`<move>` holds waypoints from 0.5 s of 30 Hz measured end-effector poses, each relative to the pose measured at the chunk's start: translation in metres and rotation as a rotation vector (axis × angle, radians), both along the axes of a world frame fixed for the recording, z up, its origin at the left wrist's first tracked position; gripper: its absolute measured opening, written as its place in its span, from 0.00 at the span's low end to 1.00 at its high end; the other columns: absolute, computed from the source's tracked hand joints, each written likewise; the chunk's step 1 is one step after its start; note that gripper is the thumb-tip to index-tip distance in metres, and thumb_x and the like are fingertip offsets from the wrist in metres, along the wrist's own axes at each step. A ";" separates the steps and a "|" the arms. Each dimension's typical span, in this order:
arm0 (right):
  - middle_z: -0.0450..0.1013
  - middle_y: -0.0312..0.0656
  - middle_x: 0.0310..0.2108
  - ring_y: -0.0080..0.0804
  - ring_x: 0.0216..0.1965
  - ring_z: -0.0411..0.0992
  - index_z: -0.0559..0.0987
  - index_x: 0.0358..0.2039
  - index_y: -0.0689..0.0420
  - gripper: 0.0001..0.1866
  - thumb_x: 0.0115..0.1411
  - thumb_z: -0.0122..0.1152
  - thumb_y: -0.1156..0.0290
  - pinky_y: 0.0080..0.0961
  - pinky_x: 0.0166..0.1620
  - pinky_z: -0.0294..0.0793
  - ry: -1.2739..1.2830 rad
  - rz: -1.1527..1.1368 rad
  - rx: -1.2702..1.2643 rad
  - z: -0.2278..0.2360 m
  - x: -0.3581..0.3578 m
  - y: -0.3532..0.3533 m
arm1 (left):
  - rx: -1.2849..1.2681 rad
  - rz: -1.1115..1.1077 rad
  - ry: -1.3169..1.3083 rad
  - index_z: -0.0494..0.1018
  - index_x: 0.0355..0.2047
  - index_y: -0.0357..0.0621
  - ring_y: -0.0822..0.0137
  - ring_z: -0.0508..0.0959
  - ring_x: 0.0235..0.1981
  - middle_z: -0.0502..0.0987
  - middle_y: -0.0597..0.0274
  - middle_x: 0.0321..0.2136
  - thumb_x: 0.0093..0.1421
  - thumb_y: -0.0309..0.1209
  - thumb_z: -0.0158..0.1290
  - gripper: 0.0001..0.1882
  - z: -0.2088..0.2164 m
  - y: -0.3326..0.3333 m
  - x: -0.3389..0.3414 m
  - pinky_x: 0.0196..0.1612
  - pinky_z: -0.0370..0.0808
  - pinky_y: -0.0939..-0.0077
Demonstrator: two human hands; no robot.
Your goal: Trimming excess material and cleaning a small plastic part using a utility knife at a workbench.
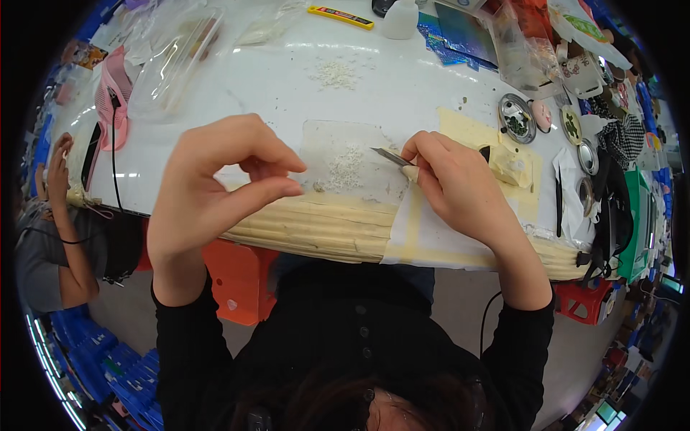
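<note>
My left hand (208, 183) is raised over the front edge of the table, its thumb and forefinger curved toward each other with a gap between the tips and nothing visible there. My right hand (460, 183) grips a slim pointed metal tool (389, 156) with a cream-coloured part by the fingers; whether it is a blade or tweezers is unclear. Its tip points left, above a clear plastic sheet (316, 140). A scatter of tiny white pieces (346, 167) lies on that sheet, between my two hands.
Farther back lies another pile of white bits (336, 73). A yellow cutter (341, 17) and a white bottle (400, 20) are at the far side. Round tins (517, 117) and dark tweezers (558, 201) lie right. Cream tape (309, 228) covers the front edge. Another person's hand (59, 161) is at left.
</note>
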State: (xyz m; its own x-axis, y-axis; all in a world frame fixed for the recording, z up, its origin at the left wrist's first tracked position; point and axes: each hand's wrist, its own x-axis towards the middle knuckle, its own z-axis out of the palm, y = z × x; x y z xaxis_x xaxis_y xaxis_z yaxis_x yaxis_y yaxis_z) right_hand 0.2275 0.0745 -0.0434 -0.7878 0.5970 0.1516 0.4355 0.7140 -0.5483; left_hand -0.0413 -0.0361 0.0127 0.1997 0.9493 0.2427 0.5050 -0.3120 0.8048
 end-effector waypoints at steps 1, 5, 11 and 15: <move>0.70 0.45 0.27 0.39 0.27 0.70 0.72 0.35 0.61 0.08 0.54 0.52 0.83 0.32 0.32 0.69 0.015 0.002 -0.021 0.003 -0.001 0.000 | -0.097 0.025 0.069 0.77 0.30 0.34 0.71 0.74 0.24 0.75 0.60 0.24 0.49 0.18 0.61 0.07 -0.017 0.003 -0.001 0.28 0.69 0.79; 0.69 0.44 0.27 0.38 0.27 0.69 0.72 0.36 0.61 0.10 0.53 0.52 0.85 0.29 0.33 0.69 0.047 0.001 -0.082 0.009 -0.008 0.000 | -0.161 0.105 0.077 0.77 0.30 0.35 0.71 0.75 0.24 0.75 0.61 0.24 0.52 0.19 0.61 0.05 -0.047 0.002 -0.004 0.29 0.71 0.79; 0.69 0.42 0.26 0.38 0.27 0.70 0.73 0.36 0.59 0.09 0.53 0.54 0.83 0.30 0.32 0.68 -0.002 0.018 -0.039 0.003 -0.006 -0.001 | 0.171 0.070 -0.040 0.79 0.29 0.37 0.69 0.75 0.25 0.76 0.61 0.23 0.51 0.23 0.63 0.06 -0.023 -0.004 0.000 0.28 0.68 0.81; 0.69 0.39 0.25 0.37 0.28 0.71 0.73 0.35 0.57 0.08 0.53 0.55 0.80 0.31 0.31 0.68 -0.016 0.055 -0.016 0.001 -0.013 0.000 | 0.495 -0.427 -0.595 0.77 0.32 0.41 0.70 0.78 0.28 0.78 0.62 0.28 0.52 0.27 0.61 0.07 0.040 -0.047 0.000 0.34 0.76 0.82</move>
